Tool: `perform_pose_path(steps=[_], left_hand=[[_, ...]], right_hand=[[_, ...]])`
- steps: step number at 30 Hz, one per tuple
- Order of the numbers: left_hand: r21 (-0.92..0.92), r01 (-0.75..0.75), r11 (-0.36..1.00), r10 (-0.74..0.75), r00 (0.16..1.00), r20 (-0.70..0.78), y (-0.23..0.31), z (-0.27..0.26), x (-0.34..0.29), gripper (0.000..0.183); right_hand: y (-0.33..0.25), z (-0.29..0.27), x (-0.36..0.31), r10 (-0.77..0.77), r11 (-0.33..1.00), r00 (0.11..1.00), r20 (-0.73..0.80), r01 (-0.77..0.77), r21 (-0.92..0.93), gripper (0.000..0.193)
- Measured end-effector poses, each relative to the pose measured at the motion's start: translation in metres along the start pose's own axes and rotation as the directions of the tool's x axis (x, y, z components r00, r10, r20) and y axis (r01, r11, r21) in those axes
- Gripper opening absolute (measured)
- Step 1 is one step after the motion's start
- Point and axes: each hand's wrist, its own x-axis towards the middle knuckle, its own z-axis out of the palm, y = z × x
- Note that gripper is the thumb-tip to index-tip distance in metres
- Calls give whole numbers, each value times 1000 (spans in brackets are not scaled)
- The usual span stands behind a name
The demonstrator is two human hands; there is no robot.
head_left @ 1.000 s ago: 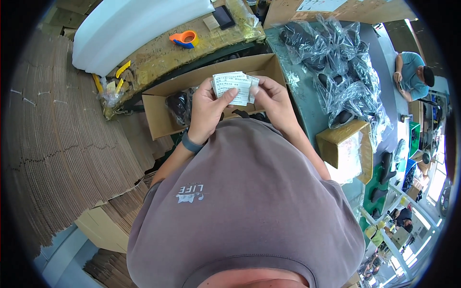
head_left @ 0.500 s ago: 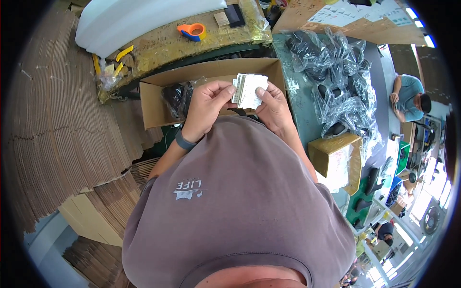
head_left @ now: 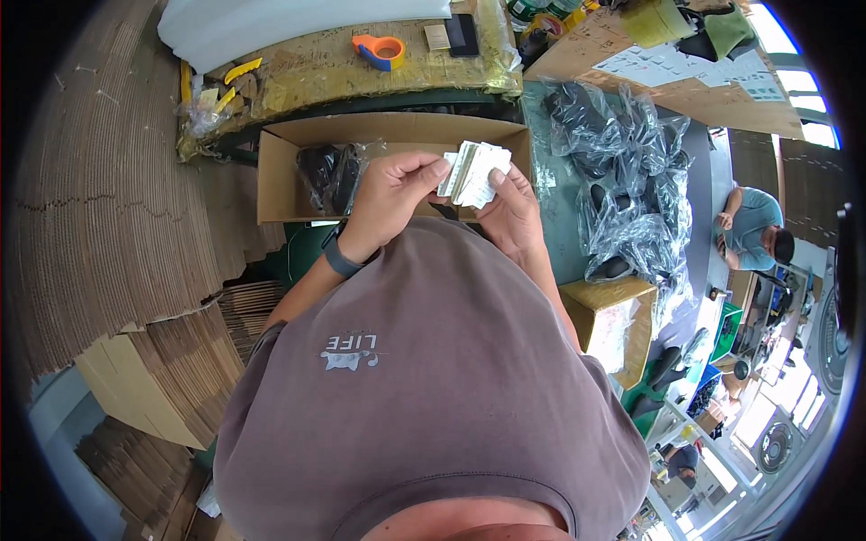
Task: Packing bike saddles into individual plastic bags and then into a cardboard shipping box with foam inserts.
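A fanned stack of small white printed labels [head_left: 478, 174] is held up in front of my chest, over the near side of an open cardboard box [head_left: 275, 203]. My right hand [head_left: 514, 209] grips the stack, its thumb flat on the top labels. From the other side, my left hand [head_left: 395, 191] pinches the stack's left edge between thumb and fingers. Inside the box, at its left end, lie black items in clear plastic bags [head_left: 332, 176]; their exact kind is hard to make out.
Behind the box, a worn bench holds an orange-and-blue tape dispenser [head_left: 380, 52], yellow cutters [head_left: 242, 70] and a dark phone [head_left: 463, 36]. Bagged black parts [head_left: 622, 180] cover the right-hand table, near a small box [head_left: 591, 295]. Flattened cartons [head_left: 108, 198] pile up at left. A co-worker [head_left: 756, 230] sits far right.
The view has shifted slightly. The labels are spread a little wider and tilted more between my hands, which stay in nearly the same place. The co-worker's arms have moved.
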Motion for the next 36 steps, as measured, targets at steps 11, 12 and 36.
perform_pose_path(steps=[11, 12, 36], left_hand=[[203, -108, 973, 126, 989, -75, 17, -11, 3, 30], [269, -122, 955, 141, 989, -53, 23, -13, 3, 30], [-342, 198, 918, -250, 961, -115, -62, -23, 26, 58]], right_hand=[[8, -19, 1, 154, 985, 984, 89, -160, 65, 47], [9, -16, 0, 142, 987, 986, 88, -148, 65, 47], [54, 23, 51, -211, 304, 955, 209, 267, -915, 58]])
